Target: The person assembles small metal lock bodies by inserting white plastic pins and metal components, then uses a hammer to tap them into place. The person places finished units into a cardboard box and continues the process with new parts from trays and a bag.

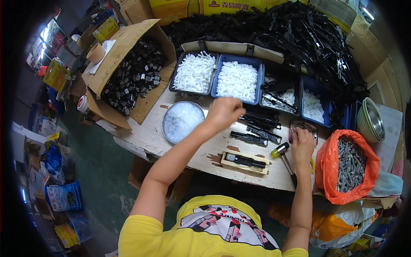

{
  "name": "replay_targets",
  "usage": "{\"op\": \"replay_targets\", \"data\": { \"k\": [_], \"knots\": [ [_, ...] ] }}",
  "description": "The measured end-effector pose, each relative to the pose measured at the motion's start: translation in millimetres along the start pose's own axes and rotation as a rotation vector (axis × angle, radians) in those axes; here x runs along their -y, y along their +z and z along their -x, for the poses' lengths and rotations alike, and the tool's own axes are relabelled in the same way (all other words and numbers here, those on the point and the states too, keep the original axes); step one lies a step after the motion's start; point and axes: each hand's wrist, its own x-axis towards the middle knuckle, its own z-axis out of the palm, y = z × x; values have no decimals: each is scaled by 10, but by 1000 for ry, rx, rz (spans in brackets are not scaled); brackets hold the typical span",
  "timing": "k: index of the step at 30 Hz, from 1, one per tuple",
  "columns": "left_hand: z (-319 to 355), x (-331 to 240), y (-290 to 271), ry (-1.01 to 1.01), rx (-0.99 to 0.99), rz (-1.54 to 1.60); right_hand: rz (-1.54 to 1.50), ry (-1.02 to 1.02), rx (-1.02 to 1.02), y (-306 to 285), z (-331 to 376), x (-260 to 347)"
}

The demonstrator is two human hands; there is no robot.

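Observation:
My left hand point(223, 115) is closed, fingers curled together, above the table just in front of a blue tray point(213, 91) of small white plastic pieces. Whatever its fingertips pinch is hidden. My right hand point(303, 144) reaches its bent fingertips into a small dish point(302, 124) of small metal parts; what they grip does not show. Beside that hand lies a hammer point(280, 150) with a yellow-ended head. A wooden fixture point(263, 170) near the table edge holds a long black part point(245, 161). Several similar black assemblies point(249, 138) lie behind it.
Further trays hold white tubes point(195, 73) and more small parts. A black heap point(274, 32) fills the back. At left are a round bowl point(183, 122) and a cardboard box point(124, 55) of black parts; at right, a red bag point(327, 171) of grey pieces and stacked bowls point(370, 120).

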Motion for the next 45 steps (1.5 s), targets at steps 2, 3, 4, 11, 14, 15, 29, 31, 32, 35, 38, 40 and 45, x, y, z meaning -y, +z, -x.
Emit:
{"op": "replay_targets", "data": {
  "k": [2, 3, 4, 11, 14, 15, 29, 31, 32, 35, 38, 40, 45],
  "knots": [
    [-384, 57, 47, -18, -81, -181, 110, 10, 46, 82, -88, -79],
    [-552, 71, 100, -29, -95, -258, 155, 15, 91, 89, -124, -98],
    [-663, 77, 150, -64, -42, -298, 197, 17, 138, 101, -157, -108],
    [-918, 345, 278, -85, -36, -226, 176, 37, 182, 223, -270, -227],
    [-932, 448, 275, -53, -45, -142, 125, 38, 77, 174, -207, -263],
    [-901, 488, 239, -59, -88, -127, 81, 25, 45, 176, -206, -248],
    [-355, 271, -87, -370, -148, 1259, -214, 29, -71, 101, -74, -329],
    [-138, 152, -94, -408, -92, 1315, -482, 99, -44, -22, -76, -221],
    [-23, 89, -74, -427, -61, 1344, -658, 180, 22, -114, -58, -68],
    [357, -106, 109, -381, 64, 1526, -972, 149, 72, -183, 51, 383],
    [640, -296, 254, -475, 140, 1589, -1150, 25, 8, -232, 133, 808],
    [741, -355, 300, -469, 164, 1673, -1131, -19, -58, -218, 164, 947],
    [831, -447, 242, -459, 181, 1637, -1034, -68, -130, -192, 227, 1071]
  ]
}}
